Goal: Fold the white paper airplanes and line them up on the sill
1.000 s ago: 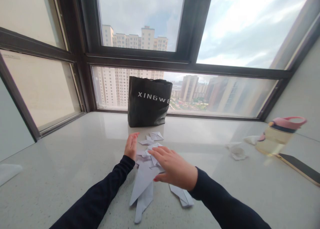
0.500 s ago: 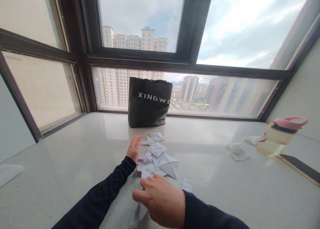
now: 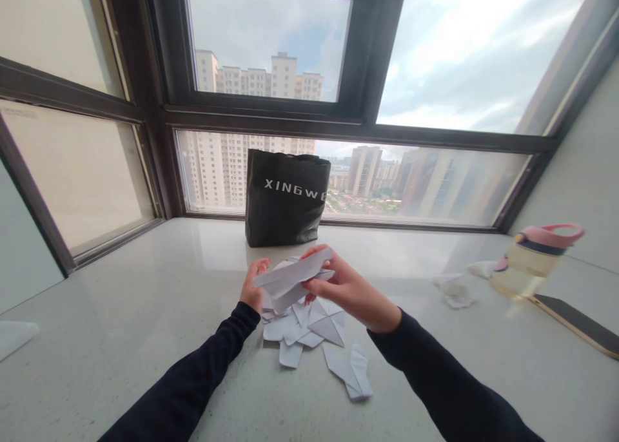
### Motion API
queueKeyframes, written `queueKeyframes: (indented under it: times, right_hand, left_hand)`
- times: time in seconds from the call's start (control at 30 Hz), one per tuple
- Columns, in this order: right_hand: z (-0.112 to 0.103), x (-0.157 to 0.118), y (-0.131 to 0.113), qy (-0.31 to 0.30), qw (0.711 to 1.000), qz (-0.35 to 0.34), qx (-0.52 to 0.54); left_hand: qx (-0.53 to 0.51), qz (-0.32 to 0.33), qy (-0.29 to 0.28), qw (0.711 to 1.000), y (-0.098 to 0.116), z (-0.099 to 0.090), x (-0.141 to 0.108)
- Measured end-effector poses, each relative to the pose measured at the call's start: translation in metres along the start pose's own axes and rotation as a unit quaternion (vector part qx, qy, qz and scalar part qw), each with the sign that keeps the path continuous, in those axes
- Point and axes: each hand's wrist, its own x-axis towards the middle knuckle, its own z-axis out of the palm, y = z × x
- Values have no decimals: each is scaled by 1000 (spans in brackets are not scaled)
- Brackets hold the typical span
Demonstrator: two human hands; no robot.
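The right hand (image 3: 333, 278) pinched folded paper (image 3: 285, 281) by its right end, this grip supporting it above the paper pile (image 3: 304, 329), short of the surface (image 3: 401, 268)'s far edge; the left hand (image 3: 252, 289)'s grip was unclear.

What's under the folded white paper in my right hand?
Under the folded white paper held by your right hand, a pile of folded white paper pieces lies on the speckled white countertop. The pile's far side is mostly covered.

Both forearms (image 3: 193, 370) angle inward, the left hand (image 3: 250, 288) turned on edge, the right hand (image 3: 347, 288) closed in a pinch.
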Motion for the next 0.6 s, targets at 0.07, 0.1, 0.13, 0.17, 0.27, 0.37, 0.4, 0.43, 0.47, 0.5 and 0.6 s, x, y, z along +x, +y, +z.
queueKeyframes:
  times: [0.07, 0.1, 0.13, 0.17, 0.27, 0.37, 0.4, 0.43, 0.47, 0.5, 0.6]
  right_hand:
    - [-9, 5, 18, -47, 992, 95, -73]
    - [-14, 6, 26, -51, 981, 126, -137]
    - [-19, 7, 33, -35, 967, 137, -212]
    - [-24, 6, 37, -5, 948, 128, -291]
    - [-38, -1, 31, 71, 873, 75, -477]
    - [-40, -13, 13, 15, 833, 100, -545]
    - [-38, -17, 9, -21, 826, 126, -549]
    - [-34, -22, 7, -61, 819, 153, -549]
    - [-28, -28, 7, -100, 811, 177, -549]
    - [-23, -33, 11, -135, 801, 197, -549]
    - [-9, -50, 28, -196, 777, 226, -554]
  left_hand:
    - [-10, 3, 7, 1000, 0, -1, 1]
    - [-13, 2, 8, 1000, 0, -2, 2]
    - [-16, -1, 9, 1000, 0, -3, 2]
    - [-17, -5, 11, 1000, -1, -4, 2]
    - [-19, -17, 19, 999, -3, -6, 2]
    - [-21, -22, 17, 999, -4, -6, 2]
    - [-22, -21, 14, 999, -3, -5, 1]
    - [-23, -17, 7, 1000, -2, -5, 1]
    - [-22, -10, -4, 1000, 0, -4, 0]
    - [-17, 0, -20, 1000, 2, -3, -1]
    - [19, 21, -89, 996, 9, -1, -7]
